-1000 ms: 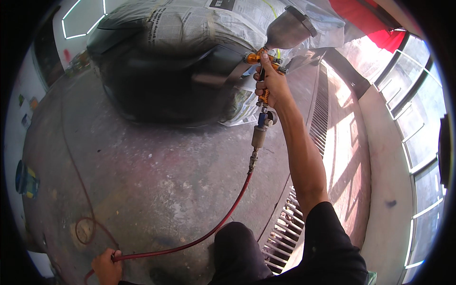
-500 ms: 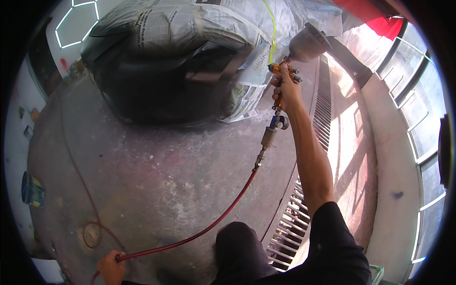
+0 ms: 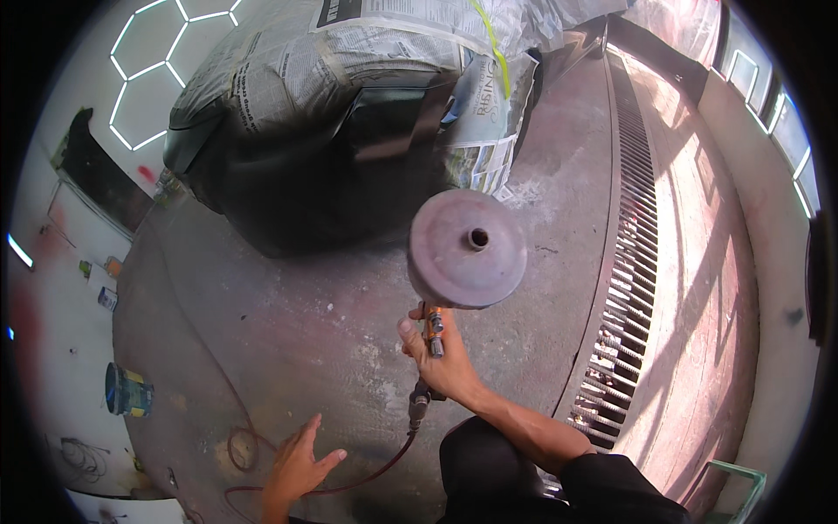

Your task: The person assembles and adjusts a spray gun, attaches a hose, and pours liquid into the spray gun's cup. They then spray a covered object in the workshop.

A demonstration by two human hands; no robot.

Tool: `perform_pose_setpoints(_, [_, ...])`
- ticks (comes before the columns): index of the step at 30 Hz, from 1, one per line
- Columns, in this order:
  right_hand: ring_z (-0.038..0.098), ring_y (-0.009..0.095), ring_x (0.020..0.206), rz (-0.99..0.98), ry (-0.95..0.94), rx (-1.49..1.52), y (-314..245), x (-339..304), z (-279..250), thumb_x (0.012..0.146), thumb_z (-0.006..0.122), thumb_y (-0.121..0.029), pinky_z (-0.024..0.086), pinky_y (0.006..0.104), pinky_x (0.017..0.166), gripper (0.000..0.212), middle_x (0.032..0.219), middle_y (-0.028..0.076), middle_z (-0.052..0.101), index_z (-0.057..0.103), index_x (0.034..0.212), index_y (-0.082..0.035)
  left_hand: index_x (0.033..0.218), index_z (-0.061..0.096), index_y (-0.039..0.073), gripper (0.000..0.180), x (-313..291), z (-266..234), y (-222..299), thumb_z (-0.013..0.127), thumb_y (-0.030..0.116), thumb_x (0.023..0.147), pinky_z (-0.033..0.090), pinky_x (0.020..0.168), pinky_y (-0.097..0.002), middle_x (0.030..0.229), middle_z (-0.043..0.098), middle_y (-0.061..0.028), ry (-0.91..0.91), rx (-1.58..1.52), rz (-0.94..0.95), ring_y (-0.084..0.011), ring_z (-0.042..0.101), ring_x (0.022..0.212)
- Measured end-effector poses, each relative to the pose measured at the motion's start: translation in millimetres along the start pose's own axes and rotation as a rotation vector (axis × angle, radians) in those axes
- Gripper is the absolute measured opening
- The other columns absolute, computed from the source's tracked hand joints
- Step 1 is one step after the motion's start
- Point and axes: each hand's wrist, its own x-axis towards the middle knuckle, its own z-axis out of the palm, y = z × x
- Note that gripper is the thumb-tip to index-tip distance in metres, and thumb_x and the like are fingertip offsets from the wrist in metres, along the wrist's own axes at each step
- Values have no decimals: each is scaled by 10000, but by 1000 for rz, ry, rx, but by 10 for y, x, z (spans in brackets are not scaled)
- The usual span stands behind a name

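Observation:
My right hand [image 3: 452, 362] is wrapped round a spray gun [image 3: 435, 325] with orange metal parts. A round greyish cup [image 3: 454, 271] sits on top of the gun, its lid facing me. From the gun's lower end a red air hose [image 3: 381, 472] curves down and left. My left hand [image 3: 298, 461] is open above the floor with its fingers apart, close to the hose and holding nothing. Beyond the gun stands a vehicle end with a black bumper [image 3: 297, 183], covered above by newspaper sheets [image 3: 384, 52] and a yellow-green tape strip [image 3: 494, 44].
A floor grate [image 3: 635, 262] runs along the right, beside a sunlit strip and a low wall [image 3: 742, 157]. At the left stand a paint bucket [image 3: 129, 389] and a dark panel [image 3: 100, 175] against the wall. Loops of hose [image 3: 244, 450] lie on the concrete floor [image 3: 340, 349].
My right hand has brought the spray gun down and left, nearer to me, and its cup now tips toward me. My left hand has let go of the hose and moved right.

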Motion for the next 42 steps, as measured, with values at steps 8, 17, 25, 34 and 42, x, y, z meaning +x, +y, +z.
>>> perform_pose_setpoints(8, [611, 394, 1154, -323, -539, -665, -98, -414, 961, 957, 611, -765, 473, 507, 1014, 1036, 1284, 294, 602, 480, 1379, 172, 1623, 352, -7, 852, 487, 610, 481, 771, 363, 980, 549, 831, -361, 1446, 600, -177, 397, -616, 276, -267, 625, 1150])
perform_pose_setpoints(17, [705, 412, 1035, -542, -792, -701, -577, -773, 1495, 1035, 651, -435, 571, 492, 870, 610, 1185, 260, 691, 560, 1336, 88, 1566, 434, 27, 654, 331, 625, -269, 692, 304, 1033, 500, 684, -306, 1324, 624, -92, 687, -1326, 99, -172, 570, 933])
perform_pose_setpoints(25, [667, 423, 603, -116, -501, -356, -153, -769, 1698, 1115, 568, -235, 507, 503, 542, 228, 703, 198, 664, 578, 1076, -11, 1488, 532, 98, 453, 330, -64, -274, 613, 285, 1084, 410, 558, -238, 1174, 638, -4, 1051, -1378, -183, -65, 444, 674])
perform_pose_setpoints(34, [641, 170, 683, 262, -524, -246, 319, -466, 1939, 1137, 567, -393, 533, 363, 631, 383, 861, 85, 691, 633, 1274, -41, 1397, 571, 97, 442, 178, -231, -431, 546, 446, 1127, 395, 507, -245, 1154, 633, -29, 942, -1425, -207, -58, 421, 599])
perform_pose_setpoints(42, [662, 125, 1184, 597, -798, 381, 495, -394, 2281, 1122, 605, -376, 544, 285, 897, 636, 1281, 79, 680, 416, 1649, -73, 1375, 584, 61, 533, 76, 109, -515, 513, 528, 1127, 411, 511, -259, 1111, 648, -46, 633, -1522, -192, -68, 433, 597])
